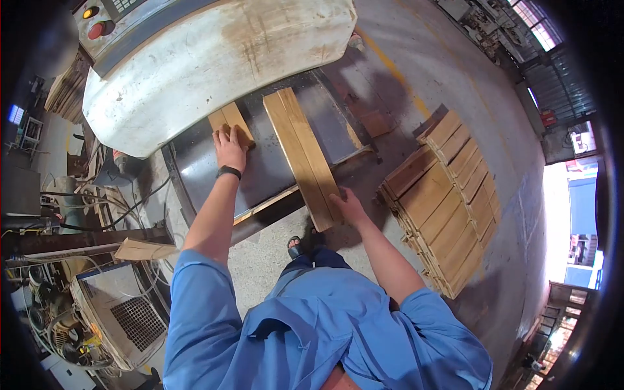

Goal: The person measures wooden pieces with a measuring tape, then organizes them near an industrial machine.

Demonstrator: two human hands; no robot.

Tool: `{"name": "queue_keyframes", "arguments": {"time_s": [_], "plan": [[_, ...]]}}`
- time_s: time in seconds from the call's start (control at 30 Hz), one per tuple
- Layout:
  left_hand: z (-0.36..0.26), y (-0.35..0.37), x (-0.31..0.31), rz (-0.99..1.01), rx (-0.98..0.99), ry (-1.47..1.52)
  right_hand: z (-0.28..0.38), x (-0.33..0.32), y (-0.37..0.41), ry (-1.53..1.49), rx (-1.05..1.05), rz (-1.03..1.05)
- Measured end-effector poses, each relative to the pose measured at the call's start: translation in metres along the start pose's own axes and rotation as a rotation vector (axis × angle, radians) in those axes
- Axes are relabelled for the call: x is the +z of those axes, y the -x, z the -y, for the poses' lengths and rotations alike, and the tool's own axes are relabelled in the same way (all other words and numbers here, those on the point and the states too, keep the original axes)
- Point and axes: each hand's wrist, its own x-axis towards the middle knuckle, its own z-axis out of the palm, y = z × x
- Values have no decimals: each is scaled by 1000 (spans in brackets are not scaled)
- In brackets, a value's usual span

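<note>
My left hand lies with its fingers spread on top of a pair of wooden planks, whose far ends run under the machine's white hood. A longer pair of planks, side by side, rests across the metal machine table and juts past its near edge. At that near end my right hand grips the right side of the planks, thumb on top; its other fingers are partly hidden under the wood.
The large white hood covers the far side of the table, with a red button at its upper left. Stacked boards stand on the floor to the right. Cables and a grille-covered box are at the left.
</note>
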Motion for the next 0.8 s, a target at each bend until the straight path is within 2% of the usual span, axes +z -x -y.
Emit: {"name": "queue_keyframes", "arguments": {"time_s": [0.07,0.17,0.23,0.27,0.3,0.33,0.4,0.5,0.57,0.67,0.7,0.8], "plan": [[-30,30,-24,-52,-41,181,0,-7,5,-256,220,248],[-65,112,-16,-134,-82,479,7,-1,14,-335,181,256],[-86,182,7,16,-33,542,-1,7,10,-294,179,264],[-103,204,2,233,-215,652,-5,11,9,-271,179,270],[-116,224,6,351,-411,815,-1,13,14,-332,205,286],[-108,250,53,374,-416,882,12,13,24,-390,233,304],[-133,255,23,607,-780,1335,14,17,29,-450,245,306],[-136,263,40,427,-671,1327,12,21,33,-456,192,267],[-142,260,12,431,-671,1344,36,13,46,-448,145,243],[-149,276,1,357,-580,1228,21,7,59,-265,13,165],[-152,280,2,316,-534,1167,-7,16,51,-357,-33,165],[-162,274,9,435,-662,1080,-11,6,34,-191,148,219]]}}
